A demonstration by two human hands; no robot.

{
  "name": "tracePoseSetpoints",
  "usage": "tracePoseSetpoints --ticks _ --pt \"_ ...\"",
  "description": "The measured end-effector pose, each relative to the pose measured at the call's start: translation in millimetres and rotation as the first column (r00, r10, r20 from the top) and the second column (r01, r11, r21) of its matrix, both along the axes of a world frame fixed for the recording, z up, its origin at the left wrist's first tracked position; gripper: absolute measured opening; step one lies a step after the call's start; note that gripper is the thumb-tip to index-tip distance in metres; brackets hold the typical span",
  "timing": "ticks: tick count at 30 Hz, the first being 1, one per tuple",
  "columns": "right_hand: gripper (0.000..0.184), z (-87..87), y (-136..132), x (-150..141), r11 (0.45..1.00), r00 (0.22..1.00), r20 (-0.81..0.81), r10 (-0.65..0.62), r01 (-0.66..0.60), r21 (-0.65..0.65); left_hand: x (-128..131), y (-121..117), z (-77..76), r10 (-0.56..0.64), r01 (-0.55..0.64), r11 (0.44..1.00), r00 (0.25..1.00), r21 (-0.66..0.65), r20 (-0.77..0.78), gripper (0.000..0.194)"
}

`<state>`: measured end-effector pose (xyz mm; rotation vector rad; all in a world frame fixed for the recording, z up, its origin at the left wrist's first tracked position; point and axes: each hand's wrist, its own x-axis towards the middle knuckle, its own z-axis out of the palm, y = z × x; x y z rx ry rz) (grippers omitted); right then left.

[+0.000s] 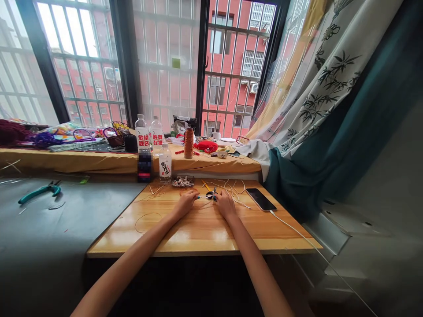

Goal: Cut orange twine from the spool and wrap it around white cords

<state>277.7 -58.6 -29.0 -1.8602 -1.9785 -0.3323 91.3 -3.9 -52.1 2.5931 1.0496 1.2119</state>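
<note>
My left hand (187, 203) is closed in a pinch above the wooden board. From its fingertips a thin white cord (204, 197) runs across to my right hand (225, 204). My right hand is closed too, around a small tool (214, 191) whose grey metal tip points away from me; too little of it shows to name its kind. Between the hands lies a black round object (209, 194) with a yellow strip (206, 185) behind it. Loose white cords (235, 190) curl on the board beyond my right hand.
A phone (261, 199) on a white charging cable (297, 230) lies to the right. At the back stand a water bottle (165, 165) and a clear tray (183, 181) of small bits. An orange thread cone (188, 143) stands on the sill. Teal pliers (40, 192) lie left.
</note>
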Motion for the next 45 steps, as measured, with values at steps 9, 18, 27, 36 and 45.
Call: tracePoseSetpoints --ticks 9,18,27,36,45 --pt "0.026 -6.3 5.3 11.7 0.999 0.991 -0.130 0.033 -0.029 0.033 -1.5 -2.2 4.6 0.041 -0.041 0.999 0.999 0.027 0.016 0.024" --pt "0.026 -5.3 4.8 14.5 0.983 0.965 -0.208 0.159 -0.134 0.130 -2.8 -14.3 8.0 0.114 -0.113 0.993 0.966 0.018 -0.234 0.026" --pt "0.035 1.1 -7.6 2.2 0.927 0.939 -0.035 0.341 -0.330 0.176 -3.3 -18.1 10.1 0.113 -0.101 0.993 0.938 0.054 -0.327 0.024" --pt "0.019 11.4 -18.0 -20.4 0.884 0.871 0.328 0.365 -0.435 0.170 0.8 -25.7 17.5 0.039 -0.027 0.994 0.994 0.107 -0.107 0.020" --pt "0.023 9.8 -15.8 -32.0 0.885 0.733 -0.497 0.465 -0.380 0.269 -2.2 -40.3 32.1 0.093 -0.092 0.966 0.996 0.243 0.009 0.031"
